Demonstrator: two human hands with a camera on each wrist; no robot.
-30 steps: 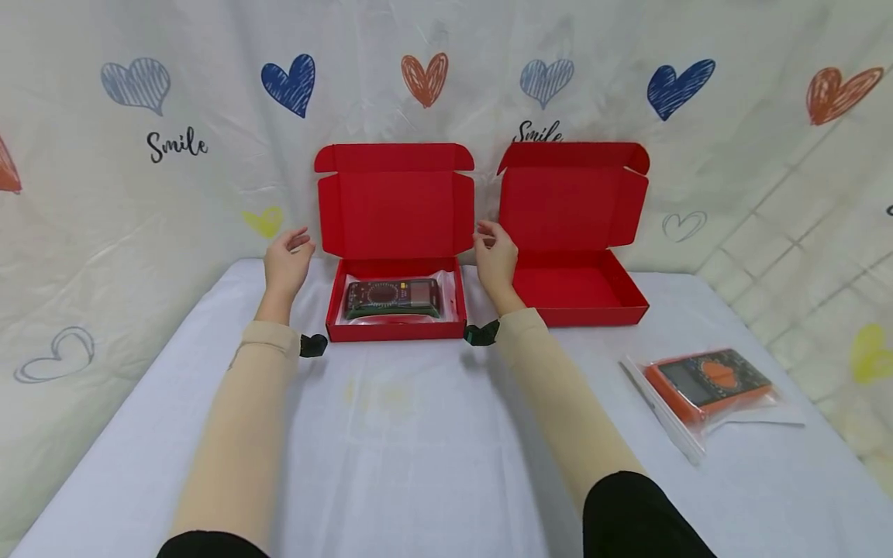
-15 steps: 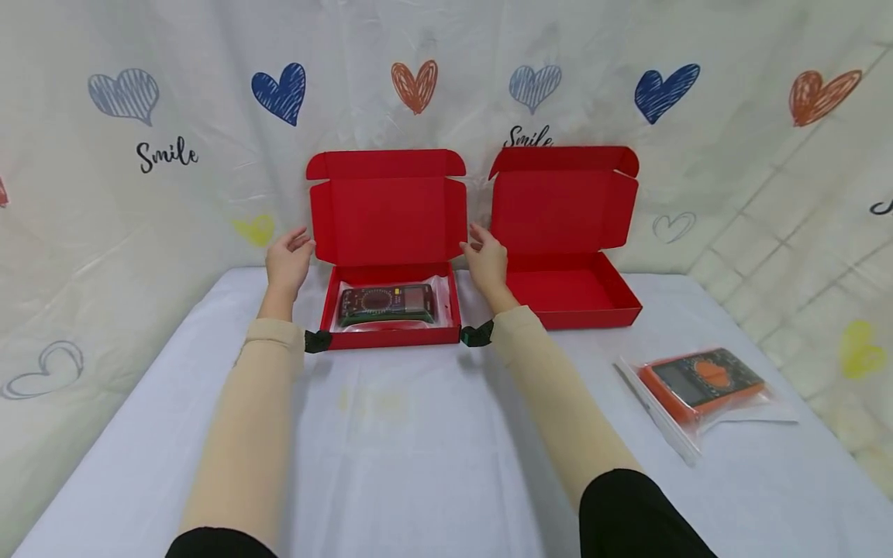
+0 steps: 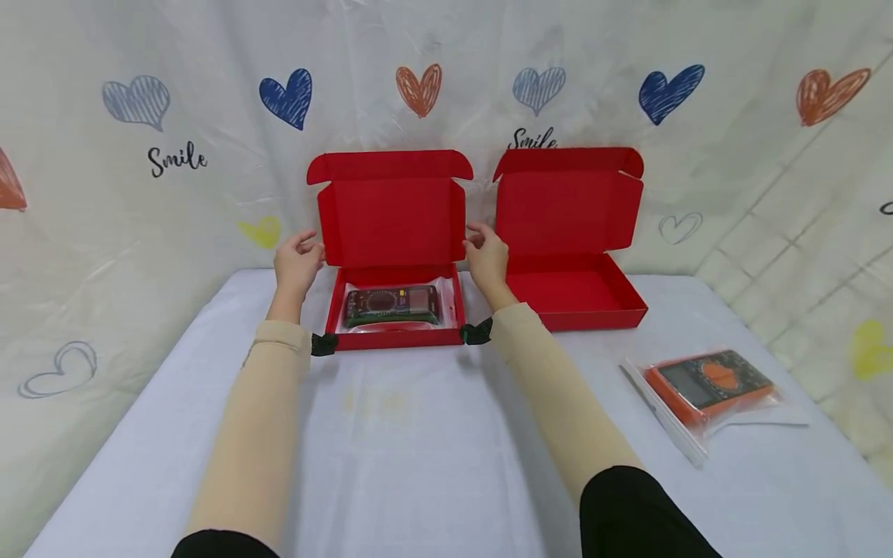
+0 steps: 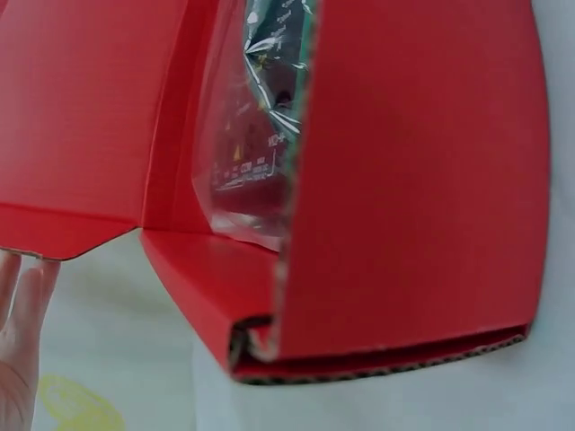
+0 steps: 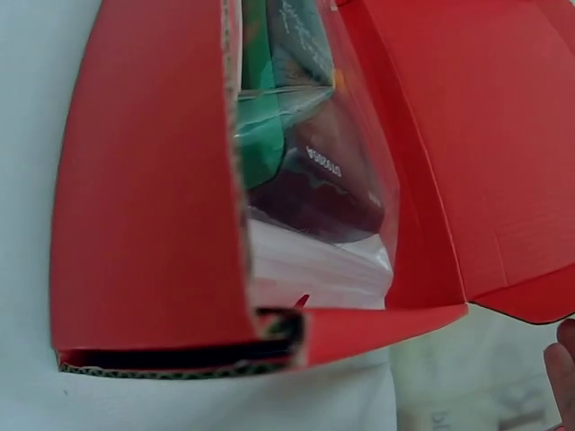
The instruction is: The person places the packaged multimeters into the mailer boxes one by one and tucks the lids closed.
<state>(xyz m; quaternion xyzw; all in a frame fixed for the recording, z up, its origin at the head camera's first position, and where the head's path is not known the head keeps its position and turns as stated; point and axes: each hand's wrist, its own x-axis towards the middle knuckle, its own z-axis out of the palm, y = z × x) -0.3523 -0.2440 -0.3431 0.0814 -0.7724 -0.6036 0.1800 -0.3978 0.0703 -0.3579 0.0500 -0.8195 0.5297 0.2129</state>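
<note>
A red cardboard box [image 3: 398, 339] stands with its lid [image 3: 394, 221] raised at the back of the table. Inside lies a dark multimeter [image 3: 392, 304] with a green edge, in a clear plastic bag [image 4: 256, 229]. My left hand [image 3: 296, 267] is at the lid's left side flap, and its fairly straight fingers [image 4: 27, 296] touch the flap's edge in the left wrist view. At the right side flap is my right hand [image 3: 487, 260], fingers loosely bent. Only its fingertips [image 5: 559, 364] show in the right wrist view, close by the flap; contact there cannot be told.
A second red box [image 3: 593, 318], lid up and nothing visible inside, stands just right of my right hand. An orange multimeter [image 3: 718, 380] in a clear bag lies on the white-covered table [image 3: 418, 465] at the right. A patterned white sheet [image 3: 209, 77] hangs behind.
Both hands have moved inward to the lid's sides. The side flaps have turned inward a little, so the lid looks narrower. The camera view has shifted slightly.
</note>
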